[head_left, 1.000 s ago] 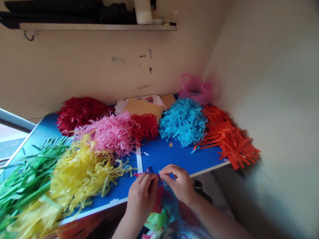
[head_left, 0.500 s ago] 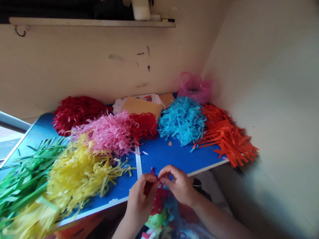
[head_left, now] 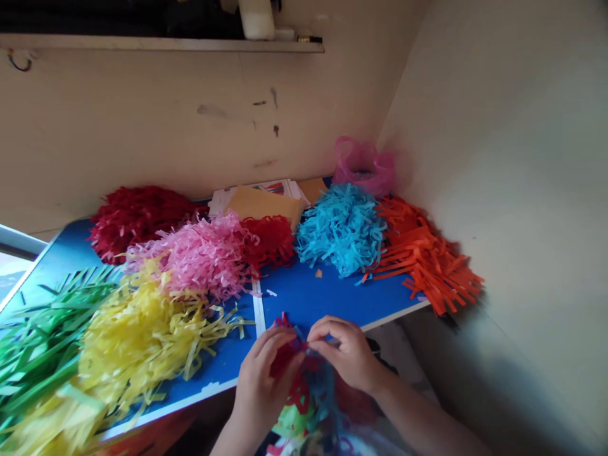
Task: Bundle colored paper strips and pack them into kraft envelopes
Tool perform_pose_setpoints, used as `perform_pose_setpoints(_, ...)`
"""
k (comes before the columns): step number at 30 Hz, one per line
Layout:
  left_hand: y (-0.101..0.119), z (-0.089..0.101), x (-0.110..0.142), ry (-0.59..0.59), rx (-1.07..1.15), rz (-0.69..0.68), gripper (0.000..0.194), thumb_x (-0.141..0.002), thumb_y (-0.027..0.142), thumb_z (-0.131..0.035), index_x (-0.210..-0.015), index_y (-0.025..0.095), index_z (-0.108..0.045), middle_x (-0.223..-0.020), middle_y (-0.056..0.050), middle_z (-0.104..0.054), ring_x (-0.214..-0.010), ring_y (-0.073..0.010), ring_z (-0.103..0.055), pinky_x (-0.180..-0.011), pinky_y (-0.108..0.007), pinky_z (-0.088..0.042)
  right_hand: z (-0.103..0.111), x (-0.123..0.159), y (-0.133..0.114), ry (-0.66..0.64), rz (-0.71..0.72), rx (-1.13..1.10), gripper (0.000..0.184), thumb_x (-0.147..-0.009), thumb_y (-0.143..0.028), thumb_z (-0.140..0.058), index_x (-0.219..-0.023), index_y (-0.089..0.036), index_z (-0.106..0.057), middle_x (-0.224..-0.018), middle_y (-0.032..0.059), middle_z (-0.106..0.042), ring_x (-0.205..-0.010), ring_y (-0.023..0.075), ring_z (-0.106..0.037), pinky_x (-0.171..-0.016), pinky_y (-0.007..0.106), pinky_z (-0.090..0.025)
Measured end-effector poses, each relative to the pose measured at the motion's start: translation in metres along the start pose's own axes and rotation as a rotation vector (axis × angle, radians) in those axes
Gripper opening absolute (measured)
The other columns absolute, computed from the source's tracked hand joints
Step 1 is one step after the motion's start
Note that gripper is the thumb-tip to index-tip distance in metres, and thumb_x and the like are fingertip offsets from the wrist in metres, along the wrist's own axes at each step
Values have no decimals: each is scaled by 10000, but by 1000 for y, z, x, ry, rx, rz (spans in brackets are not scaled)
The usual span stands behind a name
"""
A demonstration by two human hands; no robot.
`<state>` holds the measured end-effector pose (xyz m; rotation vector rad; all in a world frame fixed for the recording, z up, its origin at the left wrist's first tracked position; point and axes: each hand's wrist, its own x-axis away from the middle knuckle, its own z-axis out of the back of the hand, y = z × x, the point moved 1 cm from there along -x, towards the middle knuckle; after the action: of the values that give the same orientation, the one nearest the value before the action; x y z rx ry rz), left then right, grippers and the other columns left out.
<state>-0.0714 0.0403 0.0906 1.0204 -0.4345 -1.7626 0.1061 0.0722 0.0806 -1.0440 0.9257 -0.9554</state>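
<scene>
Just past the table's front edge, my left hand [head_left: 262,375] is closed around the upper end of a multicoloured paper fringe [head_left: 293,419]. Red, blue, green and white strips hang from it below my hands, blurred in part. Red and purple tips stick up above the left fingers. Thumb and forefinger of my right hand [head_left: 349,356] pinch a thin reddish piece beside the left fingers. Nearest on the left lies a heap of yellow paper strips [head_left: 142,329], with green strips [head_left: 42,332] beyond it.
Along the blue table [head_left: 304,294] lie heaps of dark red strips [head_left: 140,221], pink strips [head_left: 204,253], bright red strips [head_left: 270,239], light blue strips [head_left: 342,231] and orange strips [head_left: 427,259]. Behind them are tan paper sheets [head_left: 266,206] and a pink plastic bag [head_left: 365,171]. A shelf [head_left: 161,43] runs overhead.
My hands have moved slightly apart at the fingertips. More red and purple strip ends show above my left fingers. The whole scene has shifted a little to the left.
</scene>
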Motion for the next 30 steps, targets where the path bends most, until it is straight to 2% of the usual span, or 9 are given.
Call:
perform_pose_setpoints(3,1,-4,2,61,-57,-159,134,-861,122,-619,-934,227,-657,-823,-13,-731,-760,-144,-699,-984,-381,-517,2,2,-4,10,38,28,90,-856,-190,-663,-800,-220,-727,-833,37,-735,-794,167,-687,-755,251,-519)
perform_pose_setpoints(6,3,-5,2,71,-67,-216,169,-856,73,-605,-906,227,-650,-777,16,-722,-691,-117,-684,-1032,-402,-485,3,4,-7,20,55,37,99,-856,-184,-660,-796,-224,-728,-830,35,-739,-781,162,-690,-736,243,-528)
perform_pose_setpoints(11,3,-16,0,39,-92,-189,114,-870,121,-599,-878,230,-631,-777,19,-724,-693,-127,-690,-1019,-402,-483,-2,7,-6,54,131,100,112,-863,-159,-636,-813,-210,-722,-838,45,-741,-778,156,-689,-744,238,-528)
perform_pose_setpoints(15,-1,-16,7,-58,-154,-95,130,-904,236,-569,-780,230,-606,-713,15,-706,-686,-155,-687,-824,-320,-556,14,16,3,43,179,173,111,-883,-183,-626,-834,-217,-720,-842,40,-742,-795,156,-687,-765,246,-520)
perform_pose_setpoints(19,-23,19,22,-112,-161,-13,179,-926,349,-547,-853,251,-677,-823,0,-742,-703,-135,-717,-656,-184,-556,62,45,37,89,-46,338,144,-884,-237,-630,-759,-210,-696,-794,36,-712,-774,166,-662,-742,259,-499)
perform_pose_setpoints(21,-39,35,26,-135,-136,9,144,-889,366,-609,-846,268,-705,-829,17,-748,-697,-123,-723,-663,-147,-548,79,61,64,11,-233,513,107,-845,-243,-665,-751,-204,-696,-813,50,-709,-801,197,-652,-761,295,-483)
perform_pose_setpoints(25,-48,47,19,-74,-16,88,100,-842,322,-658,-798,242,-697,-763,4,-721,-660,-136,-697,-630,-155,-537,83,77,102,-120,-454,654,54,-798,-162,-652,-817,-167,-702,-920,106,-723,-910,261,-657,-839,359,-459)
perform_pose_setpoints(27,-36,47,11,-90,43,126,69,-838,285,-653,-810,229,-681,-762,-12,-701,-663,-146,-676,-615,-170,-526,76,77,97,-128,-453,605,133,-862,-155,-557,-808,-170,-678,-877,79,-729,-879,223,-668,-812,321,-471)
perform_pose_setpoints(30,-2,31,0,-200,189,170,58,-867,263,-615,-877,227,-659,-872,-46,-694,-765,-161,-663,-670,-191,-517,65,70,58,-216,-415,350,183,-934,-214,-477,-875,-189,-648,-770,13,-719,-724,152,-661,-693,246,-478)
